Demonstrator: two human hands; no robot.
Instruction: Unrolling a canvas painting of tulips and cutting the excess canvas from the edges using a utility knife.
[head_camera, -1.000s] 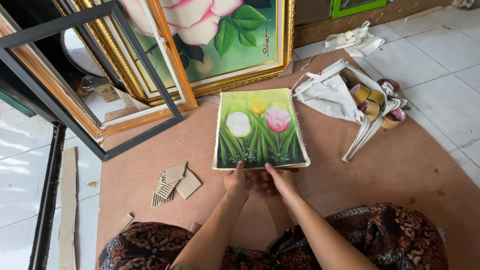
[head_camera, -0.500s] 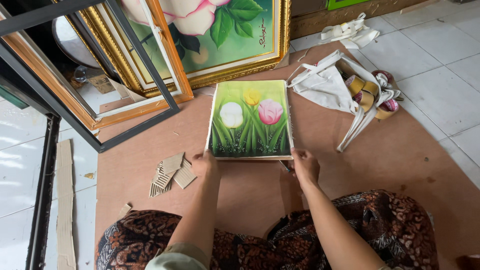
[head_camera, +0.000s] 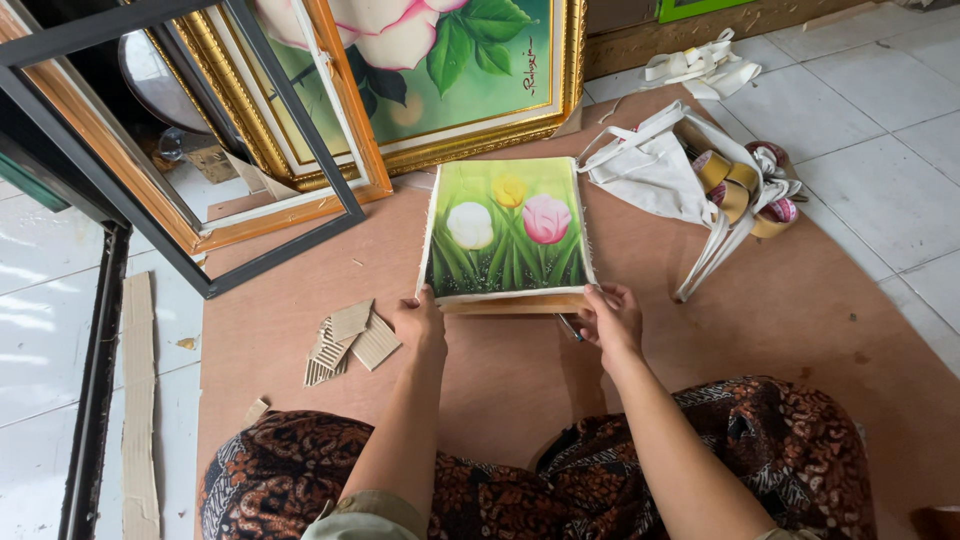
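The 2 hands have moved apart: left hand (head_camera: 420, 322) and right hand (head_camera: 610, 318) now grip the tulip canvas (head_camera: 507, 228) at its near corners. It sits squarer over its wooden stretcher (head_camera: 515, 303).

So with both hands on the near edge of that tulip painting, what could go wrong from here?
The canvas edges look frayed and overhang the wooden bar beneath, so it may sit skewed if pulled unevenly. The left hand and right hand grip only the near corners, so the far edge could shift or wrinkle. A small dark tool lies by the right hand, partly hidden, and could snag fingers or the cloth.
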